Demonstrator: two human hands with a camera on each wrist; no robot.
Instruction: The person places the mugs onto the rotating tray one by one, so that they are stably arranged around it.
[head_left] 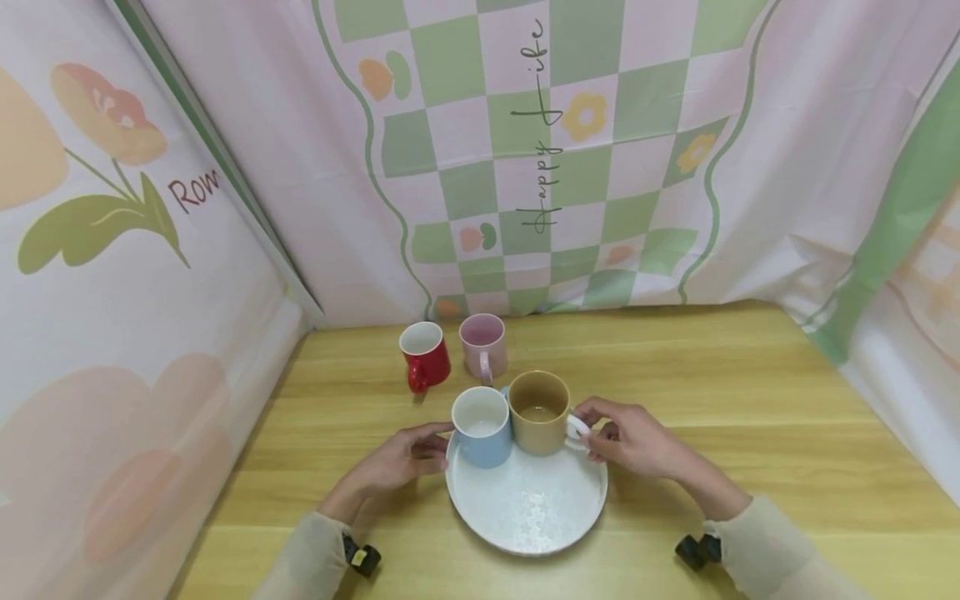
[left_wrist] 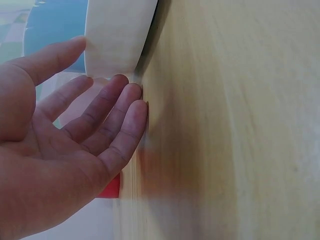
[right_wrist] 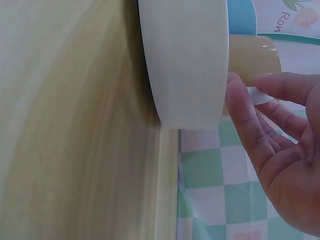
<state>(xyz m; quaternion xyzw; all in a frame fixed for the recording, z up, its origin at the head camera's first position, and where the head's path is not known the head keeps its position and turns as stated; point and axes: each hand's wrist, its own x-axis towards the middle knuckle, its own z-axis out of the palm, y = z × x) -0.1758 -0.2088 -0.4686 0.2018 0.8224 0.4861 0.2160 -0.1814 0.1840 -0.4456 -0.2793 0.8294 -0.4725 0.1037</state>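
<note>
A round white tray bears a light-blue mug and a tan mug, both upright and side by side at its far edge. My right hand pinches the tan mug's white handle between thumb and fingers. In the right wrist view that handle shows beside the tray's wall. My left hand is at the tray's left edge, near the blue mug. Its thumb reaches the tray's rim in the left wrist view, with the fingers loosely extended and nothing held.
Behind the tray stand a red mug with a white inside and a pink mug, both upright on the wooden table. Printed cloth hangs along the table's far edge and both sides.
</note>
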